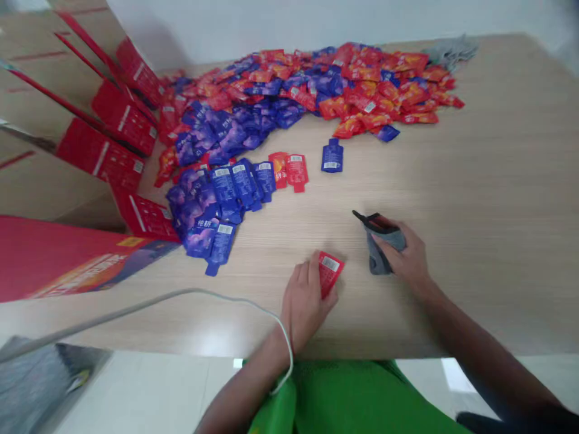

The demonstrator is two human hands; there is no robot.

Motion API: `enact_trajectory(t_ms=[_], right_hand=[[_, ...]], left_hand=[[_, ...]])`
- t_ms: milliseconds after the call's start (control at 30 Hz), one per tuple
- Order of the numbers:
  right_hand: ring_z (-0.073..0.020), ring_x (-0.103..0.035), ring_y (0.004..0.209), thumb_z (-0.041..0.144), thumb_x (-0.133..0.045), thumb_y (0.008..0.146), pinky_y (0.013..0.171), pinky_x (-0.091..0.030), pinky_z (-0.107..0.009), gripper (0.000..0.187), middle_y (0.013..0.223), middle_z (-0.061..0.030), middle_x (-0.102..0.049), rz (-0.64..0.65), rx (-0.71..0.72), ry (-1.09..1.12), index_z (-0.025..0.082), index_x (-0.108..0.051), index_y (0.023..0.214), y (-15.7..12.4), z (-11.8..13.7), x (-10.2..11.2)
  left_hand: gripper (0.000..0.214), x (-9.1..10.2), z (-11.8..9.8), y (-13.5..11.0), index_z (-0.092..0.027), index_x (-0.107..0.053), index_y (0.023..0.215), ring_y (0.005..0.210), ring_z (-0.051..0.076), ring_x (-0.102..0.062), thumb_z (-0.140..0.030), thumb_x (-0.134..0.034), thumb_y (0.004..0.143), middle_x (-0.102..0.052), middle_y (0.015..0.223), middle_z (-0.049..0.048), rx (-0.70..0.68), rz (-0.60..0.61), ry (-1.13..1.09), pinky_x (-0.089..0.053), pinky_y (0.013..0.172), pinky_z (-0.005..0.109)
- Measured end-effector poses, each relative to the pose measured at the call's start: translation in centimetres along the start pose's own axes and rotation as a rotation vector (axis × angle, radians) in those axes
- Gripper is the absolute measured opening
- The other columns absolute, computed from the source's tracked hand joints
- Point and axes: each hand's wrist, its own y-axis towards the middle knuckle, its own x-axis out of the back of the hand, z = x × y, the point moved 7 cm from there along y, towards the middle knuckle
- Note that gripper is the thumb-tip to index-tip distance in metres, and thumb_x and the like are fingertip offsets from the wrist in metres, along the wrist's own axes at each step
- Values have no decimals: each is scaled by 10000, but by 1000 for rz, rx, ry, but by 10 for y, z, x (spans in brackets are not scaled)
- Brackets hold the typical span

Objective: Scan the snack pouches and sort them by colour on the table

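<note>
My left hand rests on the wooden table near its front edge, fingers closed on a red sachet with a white label. My right hand sits just to the right, wrapped around a grey handheld device with a black tip that points up and left. A lone blue sachet lies farther out, and two red sachets lie beside a row of blue ones.
A large heap of red and blue sachets covers the far side of the table. Red cartons stand at the left, one lying flat. A grey cable runs across to my left wrist. A grey cloth lies at the far right.
</note>
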Motion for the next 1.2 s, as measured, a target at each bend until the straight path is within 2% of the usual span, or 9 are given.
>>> enact_trajectory(t_ms=[233, 367, 467, 533, 600, 733, 900, 1067, 1200], right_hand=[[-325, -727, 1108, 493, -759, 862, 985, -573, -554, 465, 1204, -87, -775, -46, -91, 9, 261, -725, 1264, 1, -5, 4], [-315, -732, 1094, 507, -763, 861, 975, -572, -535, 504, 1211, -86, -777, -62, -123, 35, 252, -716, 1293, 1, -7, 5], [-311, -735, 1085, 507, -767, 857, 964, -577, -519, 497, 1204, -84, -779, -65, -121, 26, 254, -721, 1283, 1, -8, 6], [-313, -733, 1096, 503, -763, 861, 963, -580, -513, 482, 1202, -83, -779, -58, -107, 13, 257, -723, 1273, 1, -8, 6], [-315, -726, 1121, 486, -749, 873, 976, -576, -513, 457, 1219, -79, -773, -33, -72, -8, 264, -717, 1272, 3, -8, 4], [-324, -718, 1122, 429, -743, 874, 980, -567, -527, 440, 1227, -80, -760, 55, 92, -96, 273, -686, 1281, 12, 8, 0], [-303, -705, 1077, 329, -706, 882, 927, -579, -465, 446, 1193, -98, -739, 189, 437, -119, 260, -635, 1317, 5, 65, -18], [-264, -669, 1049, 273, -638, 926, 921, -546, -415, 426, 1182, -103, -738, 518, 870, -128, 212, -626, 1348, -49, 113, -74], [-264, -649, 1021, 303, -701, 907, 930, -526, -423, 415, 1171, -90, -745, 692, 939, -249, 216, -652, 1310, -50, 105, -119]], left_hand=[[529, 10, 31, 6, -269, -276, 1566, 828, 192, -784, -236, -477, 1078, -774, 1135, 56, 199, 57, -371, -637, 709, 284], [533, 8, 35, 12, -215, -324, 1574, 1147, 272, -730, -285, -517, 1082, -687, 1357, 146, 95, -14, -228, -633, 944, 436], [573, 7, 29, 2, -182, -409, 1561, 1508, 398, -414, -326, -606, 1042, -430, 1620, 211, -50, -98, 20, -465, 1166, 618], [569, 4, 25, -14, -189, -474, 1536, 1547, 424, -326, -351, -648, 1019, -319, 1679, 210, -105, -119, 100, -434, 1186, 639], [503, -2, 18, -31, -215, -569, 1468, 1498, 391, -408, -368, -681, 1002, -394, 1634, 184, -194, -94, 102, -480, 1167, 580], [382, -13, 3, -57, -254, -661, 1375, 1353, 292, -563, -369, -681, 1011, -614, 1437, 102, -384, -50, 68, -561, 1101, 447], [387, -12, 0, -62, -216, -636, 1411, 1355, 279, -579, -339, -640, 1043, -647, 1420, 100, -430, -56, 72, -560, 1100, 436], [220, -13, 1, -68, -217, -720, 1233, 1040, 216, -722, -255, -646, 1030, -763, 1125, 68, -405, -55, 73, -595, 985, 384], [268, -17, 0, -70, -210, -697, 1291, 1107, 219, -706, -278, -624, 1042, -754, 1207, 68, -389, -34, 114, -560, 1002, 377]])
